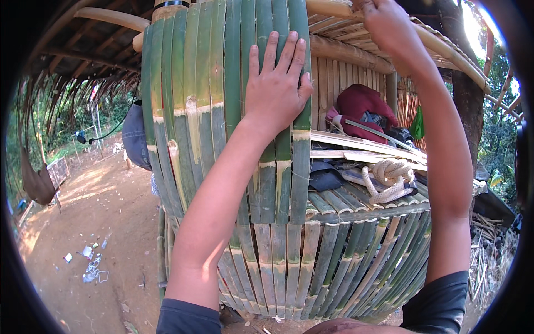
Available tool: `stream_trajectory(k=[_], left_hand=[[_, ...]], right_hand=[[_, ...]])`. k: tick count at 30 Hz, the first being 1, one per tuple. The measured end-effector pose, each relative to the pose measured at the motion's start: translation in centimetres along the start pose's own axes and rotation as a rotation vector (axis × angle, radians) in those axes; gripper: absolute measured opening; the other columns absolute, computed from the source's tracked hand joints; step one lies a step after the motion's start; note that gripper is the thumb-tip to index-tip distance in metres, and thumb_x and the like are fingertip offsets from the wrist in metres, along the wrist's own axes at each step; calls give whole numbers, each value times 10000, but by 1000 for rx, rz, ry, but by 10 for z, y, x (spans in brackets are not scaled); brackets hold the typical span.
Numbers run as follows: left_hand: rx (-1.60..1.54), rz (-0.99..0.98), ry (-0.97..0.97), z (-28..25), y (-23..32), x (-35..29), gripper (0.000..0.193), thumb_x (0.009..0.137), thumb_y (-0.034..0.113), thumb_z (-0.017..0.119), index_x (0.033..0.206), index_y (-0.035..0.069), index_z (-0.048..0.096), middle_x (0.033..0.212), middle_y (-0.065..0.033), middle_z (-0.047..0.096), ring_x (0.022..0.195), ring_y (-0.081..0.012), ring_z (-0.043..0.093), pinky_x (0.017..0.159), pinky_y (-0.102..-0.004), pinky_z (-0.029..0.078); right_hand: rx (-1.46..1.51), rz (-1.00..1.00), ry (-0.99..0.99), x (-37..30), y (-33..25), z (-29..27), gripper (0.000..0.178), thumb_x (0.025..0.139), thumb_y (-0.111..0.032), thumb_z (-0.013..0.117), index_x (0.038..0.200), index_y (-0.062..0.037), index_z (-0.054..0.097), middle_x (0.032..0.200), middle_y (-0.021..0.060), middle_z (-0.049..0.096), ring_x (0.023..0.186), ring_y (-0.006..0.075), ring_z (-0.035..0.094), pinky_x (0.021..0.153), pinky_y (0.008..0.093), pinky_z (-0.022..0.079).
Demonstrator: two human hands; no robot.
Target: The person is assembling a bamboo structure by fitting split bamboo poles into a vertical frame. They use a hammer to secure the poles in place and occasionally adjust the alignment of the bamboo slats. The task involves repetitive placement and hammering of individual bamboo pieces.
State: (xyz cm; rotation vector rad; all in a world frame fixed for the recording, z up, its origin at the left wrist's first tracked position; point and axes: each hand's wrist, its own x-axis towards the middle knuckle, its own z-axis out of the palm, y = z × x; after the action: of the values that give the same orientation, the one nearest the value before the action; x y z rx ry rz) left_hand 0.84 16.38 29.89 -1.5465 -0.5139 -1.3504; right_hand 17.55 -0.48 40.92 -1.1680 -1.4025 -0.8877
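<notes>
My left hand [277, 83] lies flat, fingers slightly spread, against a wall panel of upright green split-bamboo slats [207, 61]. The slats beneath it are dark green, with pale bands at their nodes. Raised at the upper right is my right hand [386, 28], its fingers curled closed beside a horizontal bamboo pole [328, 7]. The top edge of the picture cuts off its fingertips, so what they grip cannot be made out. Below the panel stands a lower wall of narrower bamboo slats [356, 261].
Right of the panel, a bamboo slat platform [361, 207] bears a coiled pale rope [389, 181], loose bamboo strips [367, 149] and a dark red bag [364, 106]. A dark cloth item [135, 136] hangs at the panel's left. Litter [94, 270] lies on the dirt ground.
</notes>
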Motion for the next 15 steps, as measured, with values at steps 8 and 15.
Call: stream_trajectory(k=[8,15], left_hand=[[4,4,6,-1,-3,-1,602,1019,324,471,1579,107,423,1651,-75,392,1532,-348,324,1235,-600,232],[5,13,13,-3,1,2,599,1019,320,473,1576,105,426,1646,-82,396,1527,-355,330,1229,-602,242]], right_hand=[[118,79,-134,-20,-36,-27,457,1085,-348,473,1225,36,680,1039,229,732,1020,343,695,924,448,511],[48,-41,-148,6,7,-6,442,1076,-310,460,1241,33,684,1033,247,733,1005,358,697,906,457,511]])
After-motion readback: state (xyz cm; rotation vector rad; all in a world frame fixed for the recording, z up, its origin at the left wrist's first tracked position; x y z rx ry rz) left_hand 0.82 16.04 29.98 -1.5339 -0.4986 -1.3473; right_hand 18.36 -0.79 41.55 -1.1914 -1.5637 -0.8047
